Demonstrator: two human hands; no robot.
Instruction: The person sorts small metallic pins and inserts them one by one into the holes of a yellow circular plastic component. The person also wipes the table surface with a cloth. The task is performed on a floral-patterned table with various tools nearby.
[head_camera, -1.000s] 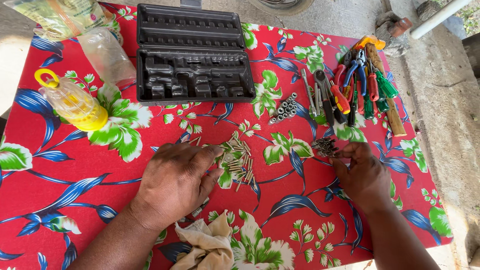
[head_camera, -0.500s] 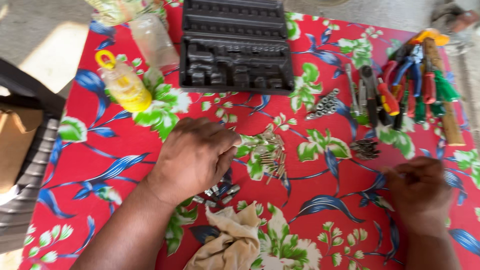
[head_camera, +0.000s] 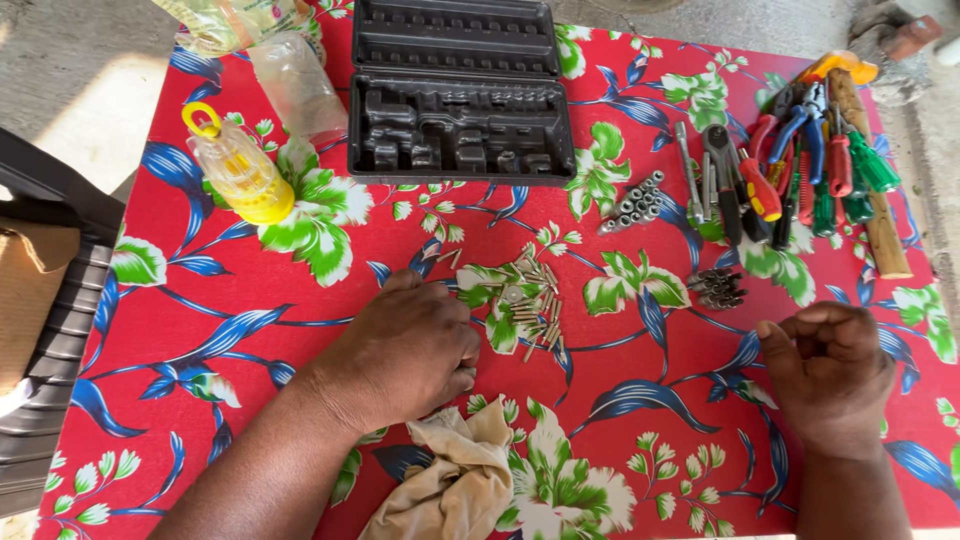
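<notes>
Nearest the camera, a crumpled beige rag (head_camera: 455, 480) lay on the red flowered tablecloth (head_camera: 200, 330), just below the left hand (head_camera: 405, 350). That hand rested palm down on the cloth with fingers curled under; whether it grasped anything beneath could not be told. The right hand (head_camera: 825, 375) sat well apart on the right, loosely clenched into a fist, and nothing showed between its fingers, so its grip could not be told either. Just beside the left hand's fingertips lay a scatter of small screwdriver bits (head_camera: 530, 305), spread over a green leaf in the print. Further right was a small cluster of dark bits (head_camera: 718, 288), and beyond it a row of silver sockets (head_camera: 632, 203). At the far right lay a pile of pliers and screwdrivers (head_camera: 800, 165) with red, blue and green handles, beside a wooden handle (head_camera: 872, 190). At the far edge stood an open black tool case (head_camera: 460, 95), a yellow bottle (head_camera: 240, 170) lying to its left, and clear plastic bags (head_camera: 290, 75) beyond that
</notes>
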